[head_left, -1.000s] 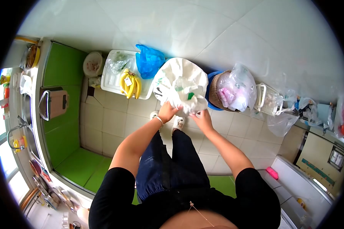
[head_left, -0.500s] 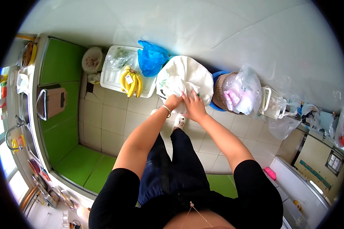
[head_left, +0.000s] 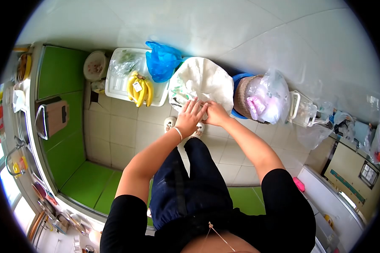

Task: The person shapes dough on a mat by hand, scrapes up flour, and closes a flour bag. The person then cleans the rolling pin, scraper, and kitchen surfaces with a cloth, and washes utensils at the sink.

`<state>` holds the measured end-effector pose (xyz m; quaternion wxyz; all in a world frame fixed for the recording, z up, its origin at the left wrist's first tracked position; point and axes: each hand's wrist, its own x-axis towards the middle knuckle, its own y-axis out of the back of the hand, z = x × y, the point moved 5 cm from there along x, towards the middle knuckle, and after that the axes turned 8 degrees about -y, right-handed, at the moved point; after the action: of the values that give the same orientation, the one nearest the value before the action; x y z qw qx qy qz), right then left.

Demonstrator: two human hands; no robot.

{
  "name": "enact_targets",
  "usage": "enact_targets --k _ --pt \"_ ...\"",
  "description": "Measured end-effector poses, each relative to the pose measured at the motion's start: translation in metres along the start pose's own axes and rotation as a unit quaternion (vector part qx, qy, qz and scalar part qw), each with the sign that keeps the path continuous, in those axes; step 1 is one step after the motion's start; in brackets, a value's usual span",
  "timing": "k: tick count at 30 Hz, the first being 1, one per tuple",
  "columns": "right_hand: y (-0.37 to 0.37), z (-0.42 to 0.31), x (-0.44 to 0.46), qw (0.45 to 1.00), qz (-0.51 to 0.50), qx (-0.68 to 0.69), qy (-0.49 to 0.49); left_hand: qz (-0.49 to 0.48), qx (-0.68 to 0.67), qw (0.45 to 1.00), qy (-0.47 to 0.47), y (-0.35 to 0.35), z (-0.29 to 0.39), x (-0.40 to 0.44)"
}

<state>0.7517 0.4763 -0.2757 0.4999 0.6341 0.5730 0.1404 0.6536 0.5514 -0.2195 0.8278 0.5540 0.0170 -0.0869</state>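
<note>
A white sack (head_left: 207, 78) with green and dark print, its top spread wide and round, stands against the wall in front of me. My left hand (head_left: 191, 116) lies on its near edge, fingers stretched out and apart. Right beside it, my right hand (head_left: 216, 114) has its fingers curled closed on gathered material of the same edge; the fingertips are partly hidden. A blue plastic bag (head_left: 162, 62) touches the sack's left side. Bananas (head_left: 140, 89) lie on a white plastic box (head_left: 116, 90) further left.
A woven basket (head_left: 242, 98) with a filled clear plastic bag (head_left: 274, 101) stands right of the sack. Beyond it is a white rack (head_left: 299, 111). A round bucket (head_left: 96, 66) sits at the left corner by green cabinets (head_left: 62, 69). My shoes are on the tiled floor (head_left: 122, 126).
My left hand has gone from closed on the sack's edge to fingers spread. My right hand, spread before, is now curled on the edge. The view has shifted slightly.
</note>
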Motion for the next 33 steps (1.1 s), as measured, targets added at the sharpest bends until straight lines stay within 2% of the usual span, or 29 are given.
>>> enact_targets --k 3,5,7,9,10,11,19,22,26,29,33 --pt "-0.006 0.005 0.002 0.997 -0.045 0.053 -0.028 0.029 0.038 0.998 0.029 -0.027 -0.008 0.016" --pt "-0.012 0.008 0.001 0.998 -0.016 0.062 -0.025 0.055 0.057 0.997 0.023 -0.028 -0.008 0.021" --pt "-0.024 0.015 0.004 0.993 -0.073 0.071 -0.06 -0.039 -0.007 0.998 0.044 -0.035 -0.013 0.023" --pt "-0.02 0.007 0.003 0.992 -0.087 0.063 -0.068 -0.024 -0.009 0.999 0.047 -0.039 -0.016 0.022" --pt "-0.019 0.004 0.002 0.991 -0.103 0.052 -0.072 -0.068 -0.035 0.995 0.065 -0.046 -0.019 0.022" --pt "-0.021 0.004 0.002 0.991 -0.1 0.056 -0.074 -0.111 -0.06 0.989 0.082 -0.051 -0.022 0.022" --pt "-0.03 -0.001 -0.001 0.992 -0.083 0.072 -0.057 -0.125 -0.091 0.985 0.072 -0.053 -0.027 0.021" --pt "-0.028 -0.003 -0.001 0.991 -0.091 0.076 -0.068 -0.162 -0.113 0.975 0.1 -0.054 -0.029 0.02" --pt "-0.035 -0.005 -0.002 0.991 -0.08 0.077 -0.07 -0.106 -0.124 0.982 0.092 -0.062 -0.029 0.015" --pt "-0.054 -0.011 -0.001 0.994 -0.047 0.056 -0.077 -0.152 -0.129 0.973 0.118 -0.066 -0.033 0.005" --pt "-0.061 -0.031 -0.005 0.996 -0.06 0.011 -0.065 -0.149 -0.138 0.971 0.125 -0.077 -0.042 -0.013"
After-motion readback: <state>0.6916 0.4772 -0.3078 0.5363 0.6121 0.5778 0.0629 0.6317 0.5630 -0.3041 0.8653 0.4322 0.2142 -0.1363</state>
